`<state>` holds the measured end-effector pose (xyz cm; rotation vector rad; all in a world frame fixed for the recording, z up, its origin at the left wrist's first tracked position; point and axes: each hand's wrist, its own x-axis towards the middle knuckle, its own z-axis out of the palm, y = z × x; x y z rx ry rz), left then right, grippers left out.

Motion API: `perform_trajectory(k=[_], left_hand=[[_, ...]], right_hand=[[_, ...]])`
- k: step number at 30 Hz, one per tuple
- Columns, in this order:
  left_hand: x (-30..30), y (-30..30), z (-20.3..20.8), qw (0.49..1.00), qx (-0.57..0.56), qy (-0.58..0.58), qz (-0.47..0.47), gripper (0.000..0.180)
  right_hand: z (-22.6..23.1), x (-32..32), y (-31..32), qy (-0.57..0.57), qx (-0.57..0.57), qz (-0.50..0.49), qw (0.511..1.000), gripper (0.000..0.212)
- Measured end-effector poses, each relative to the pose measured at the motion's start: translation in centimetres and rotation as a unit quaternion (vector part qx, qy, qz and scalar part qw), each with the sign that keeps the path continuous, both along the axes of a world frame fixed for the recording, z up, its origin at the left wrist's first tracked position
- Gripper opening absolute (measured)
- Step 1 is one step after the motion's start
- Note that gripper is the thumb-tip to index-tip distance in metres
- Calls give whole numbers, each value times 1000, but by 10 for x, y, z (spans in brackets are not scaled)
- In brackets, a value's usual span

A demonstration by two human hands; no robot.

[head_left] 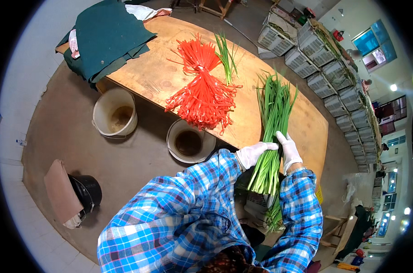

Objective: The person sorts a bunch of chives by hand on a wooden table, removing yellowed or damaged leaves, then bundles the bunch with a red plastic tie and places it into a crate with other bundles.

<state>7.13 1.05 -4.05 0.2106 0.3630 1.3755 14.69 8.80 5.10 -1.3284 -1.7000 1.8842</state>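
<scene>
Rows of pale crates stand along the right side of the room, piled one upon another, and some of them carry green leaves. On the grey floor, to the left of the wooden desk, there is a black bucket. Two whitish buckets stand close to the near edge of the desk: the left bucket and the right bucket, both with some brownish liquid inside.

Dark green cloth covers the far left end of the desk. Near the middle lies a big bundle of red ties, and just beside it a few loose green stalks.

Both hands wear white gloves. The left hand and the right hand hold between them the bunch of long green stalks, from its two sides. Its leafy tops lie over the desk, while its paler ends point toward the person, past the near edge.
</scene>
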Motion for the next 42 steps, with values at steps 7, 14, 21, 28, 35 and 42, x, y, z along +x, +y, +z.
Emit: perform_trajectory(k=[7,14,21,28,35,42], left_hand=[[-23,-9,42,994,66,-87,8,29],[-93,-64,142,989,126,16,81,32],[-215,-110,179,943,72,178,271,47],[-295,-141,137,922,-22,187,339,42],[-324,-102,52,966,-16,90,243,42],[-311,-90,48,970,-73,107,207,42]], right_hand=[[39,1,10,-52,49,26,997,48],[68,-7,15,125,68,-4,990,51],[44,-64,22,17,142,66,988,36],[-29,-141,45,-39,379,165,910,31],[-44,-196,23,-96,568,218,788,17],[-48,-221,17,-79,671,296,675,10]])
